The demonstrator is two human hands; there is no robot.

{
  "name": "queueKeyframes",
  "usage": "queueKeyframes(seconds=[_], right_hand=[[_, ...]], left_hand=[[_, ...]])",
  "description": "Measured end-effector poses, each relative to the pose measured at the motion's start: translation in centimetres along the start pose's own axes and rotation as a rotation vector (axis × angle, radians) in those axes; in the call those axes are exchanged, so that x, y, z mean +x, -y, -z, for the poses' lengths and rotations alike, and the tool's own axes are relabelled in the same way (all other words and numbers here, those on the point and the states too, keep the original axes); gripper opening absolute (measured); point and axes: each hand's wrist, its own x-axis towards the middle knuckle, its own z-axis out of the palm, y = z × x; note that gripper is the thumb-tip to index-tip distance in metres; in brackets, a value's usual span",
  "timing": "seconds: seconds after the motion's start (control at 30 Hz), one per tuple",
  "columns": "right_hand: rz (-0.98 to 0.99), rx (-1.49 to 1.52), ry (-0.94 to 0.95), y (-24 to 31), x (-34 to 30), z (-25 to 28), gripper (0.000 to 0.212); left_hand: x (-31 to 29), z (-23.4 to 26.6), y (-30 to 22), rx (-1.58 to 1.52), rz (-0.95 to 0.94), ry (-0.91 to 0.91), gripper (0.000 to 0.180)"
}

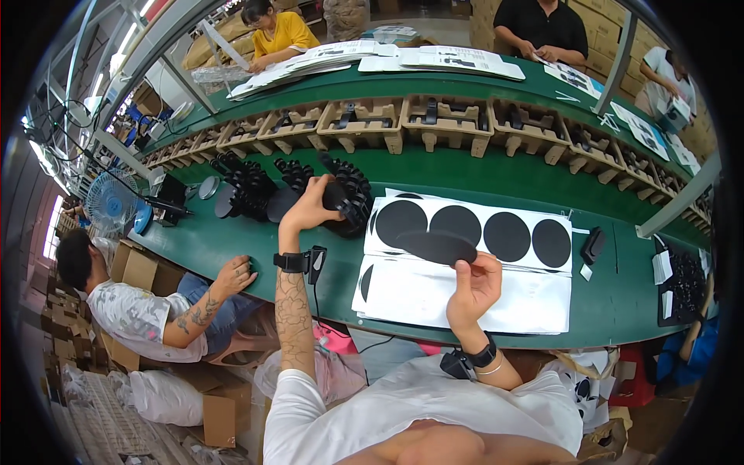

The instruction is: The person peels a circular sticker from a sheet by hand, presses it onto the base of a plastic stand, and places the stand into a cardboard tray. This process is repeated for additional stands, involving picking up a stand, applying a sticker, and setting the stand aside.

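Black disc (438, 247) partly hides two circles (455, 220); parts (431, 111) in trays (449, 137) too small to tell.

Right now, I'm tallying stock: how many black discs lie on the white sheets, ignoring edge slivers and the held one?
4, in one row, far side: leftmost disc, second disc, third disc, rightmost disc. Others may be hidden underneath.
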Motion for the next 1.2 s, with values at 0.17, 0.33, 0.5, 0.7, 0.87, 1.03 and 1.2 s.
queueKeyframes(seconds=[0.17,0.33,0.5,0.7,0.87,1.03,1.2], right_hand=[[-0.105,0.057,-0.119,2.0,1.2,-0.2,0.014],[-0.236,0.117,0.149,3.5,2.2,0.8,0.012],[-0.516,0.358,0.289,4.6,3.0,-0.6,0.012],[-0.687,0.568,0.356,4.2,2.7,-1.4,0.012],[-0.652,0.615,0.345,3.7,2.6,-0.9,0.011],[-0.655,0.560,0.343,3.8,2.8,-0.9,0.011],[-0.633,0.521,0.344,3.7,2.9,-0.7,0.011]], left_hand=[[-2.8,2.0,-0.7,-0.743,-0.022,-0.106,0.076],[-7.5,-1.4,-7.1,-1.747,-0.317,-0.481,0.074],[-10.6,-5.0,-17.3,-1.909,-0.234,-0.500,0.076],[-10.5,-7.2,-21.2,-1.758,-0.204,-0.351,0.081],[-10.4,-7.5,-21.8,-1.672,-0.206,-0.352,0.084],[-10.3,-7.3,-22.3,-1.659,-0.215,-0.321,0.085],[-10.2,-7.5,-22.2,-1.624,-0.233,-0.289,0.086]])
